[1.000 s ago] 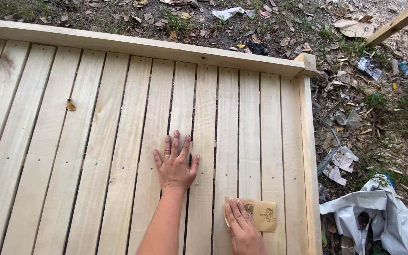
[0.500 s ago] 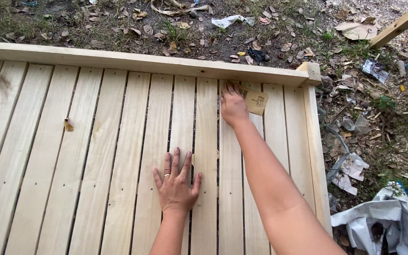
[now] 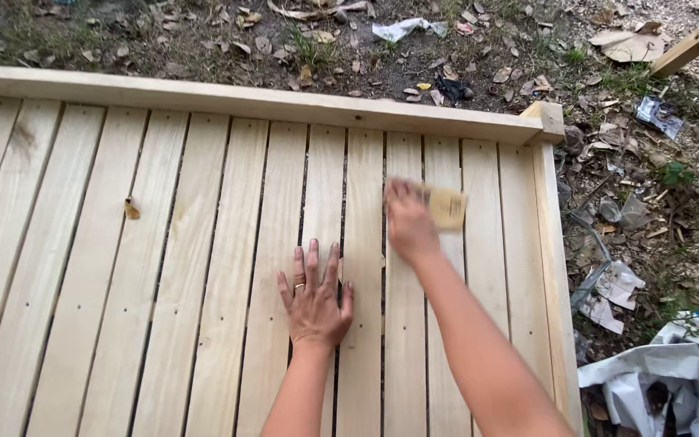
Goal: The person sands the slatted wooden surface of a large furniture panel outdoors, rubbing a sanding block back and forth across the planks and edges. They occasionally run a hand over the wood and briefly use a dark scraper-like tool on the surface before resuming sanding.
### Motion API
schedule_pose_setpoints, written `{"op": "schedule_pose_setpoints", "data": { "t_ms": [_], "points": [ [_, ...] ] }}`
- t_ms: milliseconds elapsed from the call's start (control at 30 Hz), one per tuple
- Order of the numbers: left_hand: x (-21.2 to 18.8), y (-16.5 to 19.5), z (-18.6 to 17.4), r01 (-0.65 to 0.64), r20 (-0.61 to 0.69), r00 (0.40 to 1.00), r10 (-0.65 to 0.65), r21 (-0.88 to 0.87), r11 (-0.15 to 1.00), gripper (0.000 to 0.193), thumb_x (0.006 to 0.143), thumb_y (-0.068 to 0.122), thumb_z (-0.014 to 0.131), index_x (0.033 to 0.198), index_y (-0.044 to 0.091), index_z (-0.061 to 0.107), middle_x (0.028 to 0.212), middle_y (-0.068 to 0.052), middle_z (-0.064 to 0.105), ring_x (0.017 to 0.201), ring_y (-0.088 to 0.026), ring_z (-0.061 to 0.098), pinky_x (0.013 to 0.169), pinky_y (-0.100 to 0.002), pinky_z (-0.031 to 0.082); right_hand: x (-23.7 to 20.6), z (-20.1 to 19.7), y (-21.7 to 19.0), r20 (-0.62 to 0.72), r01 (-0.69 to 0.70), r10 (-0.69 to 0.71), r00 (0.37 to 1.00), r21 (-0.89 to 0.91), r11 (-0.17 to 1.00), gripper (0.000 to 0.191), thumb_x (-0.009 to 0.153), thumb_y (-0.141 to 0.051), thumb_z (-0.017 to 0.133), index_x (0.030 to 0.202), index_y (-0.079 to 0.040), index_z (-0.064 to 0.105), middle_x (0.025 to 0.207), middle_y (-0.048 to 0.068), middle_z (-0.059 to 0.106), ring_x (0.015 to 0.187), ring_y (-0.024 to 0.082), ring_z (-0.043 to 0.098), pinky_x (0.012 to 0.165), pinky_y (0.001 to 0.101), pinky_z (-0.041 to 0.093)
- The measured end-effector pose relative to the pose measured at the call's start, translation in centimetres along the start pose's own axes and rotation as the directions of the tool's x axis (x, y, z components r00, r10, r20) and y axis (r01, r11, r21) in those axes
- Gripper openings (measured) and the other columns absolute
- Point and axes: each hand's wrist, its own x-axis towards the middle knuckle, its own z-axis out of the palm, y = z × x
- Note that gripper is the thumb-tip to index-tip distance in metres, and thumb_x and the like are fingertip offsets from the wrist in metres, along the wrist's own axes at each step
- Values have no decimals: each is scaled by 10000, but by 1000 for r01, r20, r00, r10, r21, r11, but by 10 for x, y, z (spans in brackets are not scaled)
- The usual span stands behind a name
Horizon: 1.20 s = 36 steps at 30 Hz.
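Observation:
A pale wooden slatted panel (image 3: 163, 267) lies flat before me, framed by a rail along its far edge and right side. My left hand (image 3: 314, 295) rests flat on the slats with fingers spread, a ring on one finger. My right hand (image 3: 408, 222) presses a tan sheet of sandpaper (image 3: 446, 207) against a slat to the right of the left hand; the hand is blurred by motion.
A small dry leaf (image 3: 131, 210) lies on the slats at left. Beyond the far rail (image 3: 285, 101) is bare soil with leaves and litter. A crumpled grey-white plastic sheet (image 3: 673, 380) and scraps lie on the ground at right. A timber piece (image 3: 697, 36) crosses the top right corner.
My right hand slid the sandpaper from near me up to the far rail, then back partway toward me. My left hand stayed flat in place.

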Motion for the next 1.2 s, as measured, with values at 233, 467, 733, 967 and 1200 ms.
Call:
{"op": "schedule_pose_setpoints", "data": {
  "t_ms": [233,467,733,967,1200],
  "points": [
    [2,-5,9,60,126,990,-57,-17,998,765,909,539,466,1597,319,214,1692,-1,95,1550,-245,76,1213,-595,13,45,1,10,-18,-11,11,1000,-6,1000,519,977,-134,507,1481,-10,503,1535,200,480,1446,413,408,1182,512,327],
    [0,-4,3,85,154,985,-79,-35,996,760,891,553,462,1587,353,236,1686,27,105,1553,-223,67,1231,-562,6,-179,-58,-73,162,-71,57,985,80,994,517,1031,-158,421,1527,-16,456,1607,181,407,1497,368,327,1191,518,270],
    [2,-3,13,92,117,989,-88,-24,995,712,920,546,441,1581,353,258,1688,22,140,1554,-229,95,1230,-568,18,-79,-25,-26,118,13,-8,993,-39,999,521,1063,-184,370,1564,-50,417,1641,146,341,1534,351,292,1243,493,254],
    [5,-2,11,93,91,992,-90,-24,995,716,914,535,456,1580,353,266,1680,21,150,1545,-224,105,1222,-573,29,78,4,23,70,-32,31,997,21,999,528,972,-167,521,1488,-58,494,1575,150,463,1470,373,389,1197,504,342],
    [-1,-3,10,93,88,992,-89,-44,995,737,898,536,476,1580,355,266,1686,27,151,1551,-224,113,1222,-568,27,-83,-36,-35,93,35,-35,995,0,999,517,1030,-139,475,1526,2,435,1599,212,399,1485,411,356,1171,548,321]
  ]
}}
